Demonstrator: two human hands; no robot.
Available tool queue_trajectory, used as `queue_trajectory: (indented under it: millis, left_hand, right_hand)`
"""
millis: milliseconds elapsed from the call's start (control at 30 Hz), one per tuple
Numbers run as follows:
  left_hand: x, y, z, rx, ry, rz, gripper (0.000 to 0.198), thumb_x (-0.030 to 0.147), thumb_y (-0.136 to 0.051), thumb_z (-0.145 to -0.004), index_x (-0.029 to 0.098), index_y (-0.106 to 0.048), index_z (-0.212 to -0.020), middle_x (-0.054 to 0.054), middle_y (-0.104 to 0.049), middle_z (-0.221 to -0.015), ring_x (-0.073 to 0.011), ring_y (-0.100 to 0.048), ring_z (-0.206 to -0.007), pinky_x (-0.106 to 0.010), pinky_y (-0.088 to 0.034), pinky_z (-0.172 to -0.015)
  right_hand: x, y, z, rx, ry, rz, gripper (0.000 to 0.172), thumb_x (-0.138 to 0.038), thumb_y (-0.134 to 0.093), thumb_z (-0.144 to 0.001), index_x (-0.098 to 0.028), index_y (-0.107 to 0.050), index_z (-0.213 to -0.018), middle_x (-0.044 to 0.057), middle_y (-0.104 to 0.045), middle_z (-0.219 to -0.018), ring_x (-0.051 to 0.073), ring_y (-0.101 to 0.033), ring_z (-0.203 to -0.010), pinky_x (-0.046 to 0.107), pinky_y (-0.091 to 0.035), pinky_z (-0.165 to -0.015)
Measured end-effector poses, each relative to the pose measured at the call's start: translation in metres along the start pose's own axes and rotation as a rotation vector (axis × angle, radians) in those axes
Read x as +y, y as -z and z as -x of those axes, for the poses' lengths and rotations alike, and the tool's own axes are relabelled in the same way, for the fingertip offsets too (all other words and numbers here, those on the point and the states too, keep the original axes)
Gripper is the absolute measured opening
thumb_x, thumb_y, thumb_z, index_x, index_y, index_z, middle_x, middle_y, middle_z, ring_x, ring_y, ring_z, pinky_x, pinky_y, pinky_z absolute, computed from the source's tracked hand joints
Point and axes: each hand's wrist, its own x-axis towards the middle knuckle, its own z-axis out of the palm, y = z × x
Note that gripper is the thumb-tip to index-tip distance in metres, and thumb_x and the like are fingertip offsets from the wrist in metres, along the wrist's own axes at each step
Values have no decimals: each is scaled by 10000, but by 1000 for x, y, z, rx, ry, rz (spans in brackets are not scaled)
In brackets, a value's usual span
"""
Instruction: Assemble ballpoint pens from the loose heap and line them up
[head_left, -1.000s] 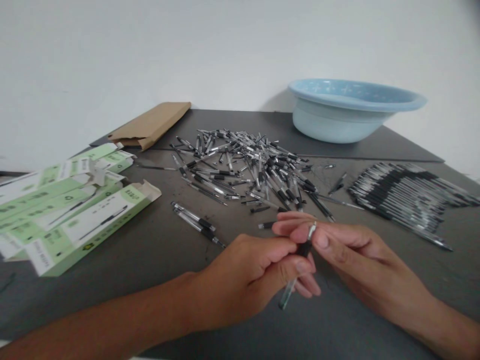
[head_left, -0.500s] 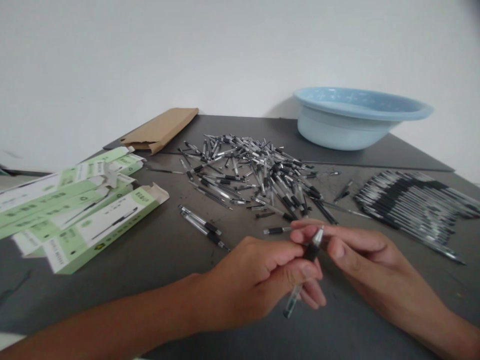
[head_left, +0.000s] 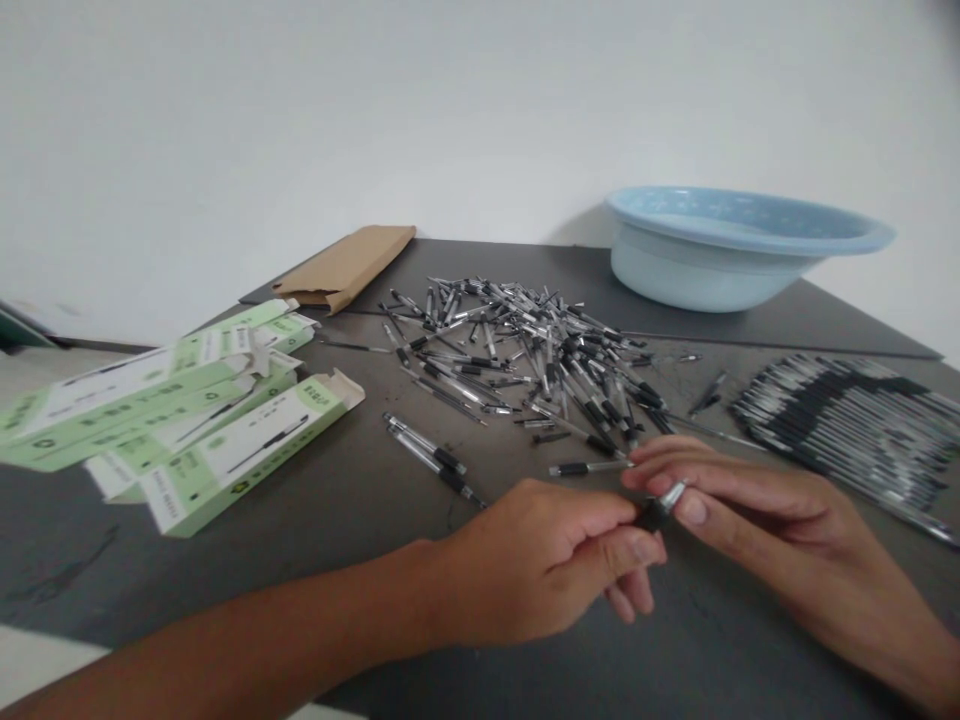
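Observation:
My left hand point(head_left: 555, 565) is closed around a gel pen point(head_left: 658, 512) with a dark grip, its pale tip pointing up and to the right. Most of the barrel is hidden by the fingers. The thumb and fingertips of my right hand point(head_left: 780, 535) pinch that tip. Just beyond my hands lies a single pen with a black grip point(head_left: 574, 469). Two clear pens point(head_left: 431, 455) rest side by side past my left wrist. Farther back spreads a loose heap of clear and black pen parts point(head_left: 544, 345).
Green and white pen boxes point(head_left: 251, 450) are stacked at the left, with a brown cardboard packet point(head_left: 349, 265) behind them. A light blue basin point(head_left: 720, 265) stands at the back right, near the wall. Many pens lie in a neat row point(head_left: 847, 425) at the right.
My right thumb and fingers have closed onto the pen's tip. The pen has tilted lower, and its back end no longer shows below my left hand. The whole view has shifted slightly.

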Motion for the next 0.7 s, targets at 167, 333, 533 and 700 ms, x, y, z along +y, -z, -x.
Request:
queue_trajectory:
  millis: [167, 333, 533, 700]
  left_hand:
    - [2, 3, -1, -8, 4, -25, 373, 384, -464, -1142, 171, -654, -902, -90, -829, -904, -170, -809, -820, -233, -593, -814]
    - [8, 1, -1, 9, 30, 32, 344, 376, -462, -1131, 191, -624, -891, -50, -771, -816, -159, -770, -760, -234, -581, -778]
    - [11, 1, -3, 17, 81, 98, 325, 375, -466, -1117, 188, -601, -888, -22, -692, -760, -149, -714, -656, -230, -555, -674]
    - [11, 3, -1, 16, 107, 64, 360, 370, -469, -1123, 169, -628, -870, -43, -724, -781, -163, -746, -684, -240, -559, -688]
  right_hand:
    - [-1, 3, 3, -8, 33, 93, 130, -437, -791, -974, -456, -877, -1069, -67, -871, -1079, 156, -818, -1088, 202, -631, -1006]
    - [-4, 1, 4, 24, -7, 40, 108, -484, -803, -956, -458, -885, -1021, -68, -875, -1028, 150, -834, -1020, 165, -640, -943]
    - [-2, -3, 7, 30, -68, -53, 117, -445, -795, -974, -461, -881, -1052, -67, -873, -1069, 121, -830, -972, 117, -634, -885]
    - [2, -5, 7, 21, -35, -75, 167, -362, -800, -983, -446, -874, -1107, -66, -871, -1091, 103, -807, -1029, 118, -612, -945]
